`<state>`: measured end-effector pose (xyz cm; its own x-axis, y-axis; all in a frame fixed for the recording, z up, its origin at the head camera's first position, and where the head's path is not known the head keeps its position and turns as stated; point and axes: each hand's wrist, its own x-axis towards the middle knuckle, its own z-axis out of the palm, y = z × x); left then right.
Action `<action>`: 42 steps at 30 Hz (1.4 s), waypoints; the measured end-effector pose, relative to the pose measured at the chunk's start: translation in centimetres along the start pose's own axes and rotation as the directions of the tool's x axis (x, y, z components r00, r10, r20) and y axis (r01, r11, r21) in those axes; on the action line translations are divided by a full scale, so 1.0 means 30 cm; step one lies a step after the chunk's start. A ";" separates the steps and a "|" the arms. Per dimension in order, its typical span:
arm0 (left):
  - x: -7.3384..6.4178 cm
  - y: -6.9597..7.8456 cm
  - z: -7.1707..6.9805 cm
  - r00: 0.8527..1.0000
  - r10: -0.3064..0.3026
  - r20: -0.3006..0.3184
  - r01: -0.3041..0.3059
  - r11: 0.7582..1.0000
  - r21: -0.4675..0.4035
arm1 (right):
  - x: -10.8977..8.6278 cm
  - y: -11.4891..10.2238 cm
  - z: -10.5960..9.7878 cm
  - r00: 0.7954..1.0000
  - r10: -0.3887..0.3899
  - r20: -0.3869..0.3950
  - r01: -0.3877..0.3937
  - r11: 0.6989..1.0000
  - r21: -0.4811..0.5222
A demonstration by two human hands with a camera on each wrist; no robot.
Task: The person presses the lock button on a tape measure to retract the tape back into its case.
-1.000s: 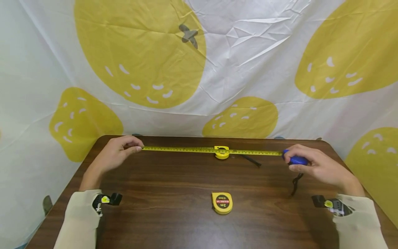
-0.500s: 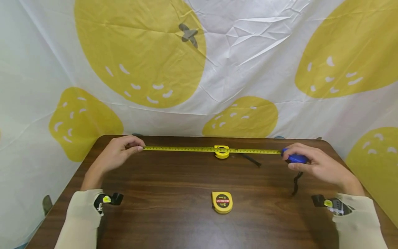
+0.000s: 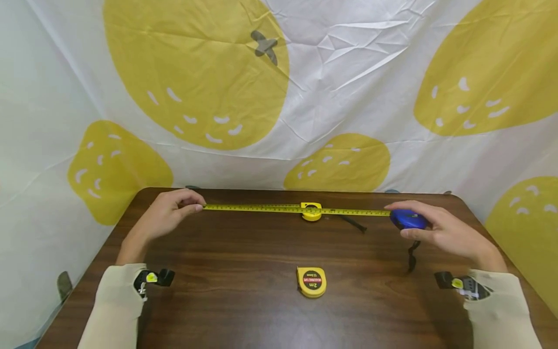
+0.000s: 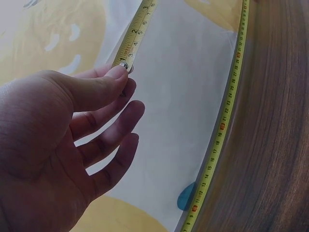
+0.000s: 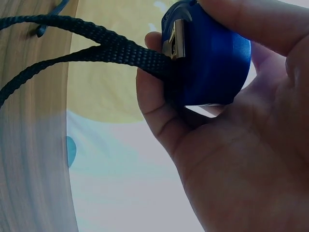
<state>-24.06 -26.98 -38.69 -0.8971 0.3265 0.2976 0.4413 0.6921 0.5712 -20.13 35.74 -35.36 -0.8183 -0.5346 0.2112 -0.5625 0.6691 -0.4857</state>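
Observation:
My left hand (image 3: 163, 215) pinches the end of a yellow tape blade (image 3: 244, 208) between thumb and index finger; in the left wrist view its low numbers (image 4: 135, 41) show just past the thumb. The blade runs straight across to a blue tape measure (image 3: 409, 219), gripped between the fingers and thumb of my right hand (image 3: 449, 232). One finger of that hand reaches out to where the blade leaves the case. From the blue case hangs a black wrist strap (image 5: 120, 50), with a metal belt clip (image 5: 178, 38) beside it.
Behind the stretched blade a yellow tape measure (image 3: 311, 217) stands at the table's back, its own blade (image 4: 219, 135) lying along the far edge. A black strap (image 3: 354, 224) trails from it. Another yellow tape measure (image 3: 311, 282), marked 2m, lies nearer. A fruit-print cloth (image 3: 209, 165) hangs behind the table (image 3: 226, 291).
Both hands have drawn slightly inward, and the stretched blade is a little shorter. My right index finger has straightened toward the blade, showing more of the blue case.

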 end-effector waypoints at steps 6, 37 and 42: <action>0.002 0.008 -0.001 1.000 -0.004 0.005 0.004 1.000 0.003 | 0.002 -0.006 -0.003 0.998 0.056 -0.014 -0.056 0.998 -0.007; 0.031 0.022 0.059 0.997 0.083 0.011 -0.082 0.996 -0.035 | 0.044 -0.028 0.034 0.995 0.075 0.059 -0.075 0.997 0.002; 0.032 0.028 0.060 0.996 0.093 0.006 -0.093 0.995 -0.030 | 0.043 -0.032 0.034 0.994 0.086 0.066 -0.087 0.996 0.000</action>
<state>-24.59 -24.94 -39.31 -0.8524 0.3929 0.3451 0.5230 0.6391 0.5639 -20.53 33.89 -35.47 -0.8543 -0.5076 0.1120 -0.4895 0.7130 -0.5021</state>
